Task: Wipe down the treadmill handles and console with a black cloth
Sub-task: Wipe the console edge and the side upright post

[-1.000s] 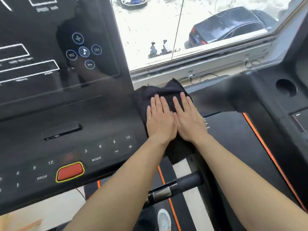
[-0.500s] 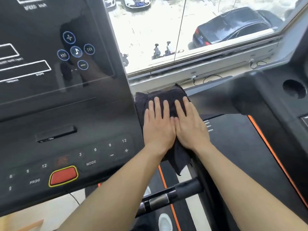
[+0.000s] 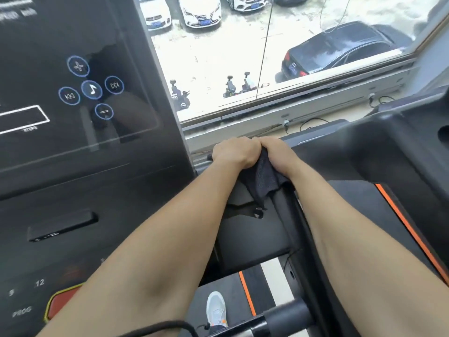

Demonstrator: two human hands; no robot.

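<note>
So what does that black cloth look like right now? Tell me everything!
The black cloth is dark, soft and finely woven, like a thin towel. Most of it is bunched up and hidden under the left hand and right hand, which press side by side on top of it. A crumpled corner hangs down between the wrists, with a small loop at its tip. It lies on the treadmill's black side arm, beside the console.

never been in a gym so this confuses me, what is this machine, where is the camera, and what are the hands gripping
The single picture comes from a camera worn on the person's head, looking down along both forearms. The big dark panel with round music buttons is a treadmill console. Beside it, the left hand and right hand are closed side by side on a black cloth, pressing it over the far end of the treadmill's side arm. A corner of the cloth hangs down. Below you see a shoe on the belt, and beyond the window, parked cars.
</note>
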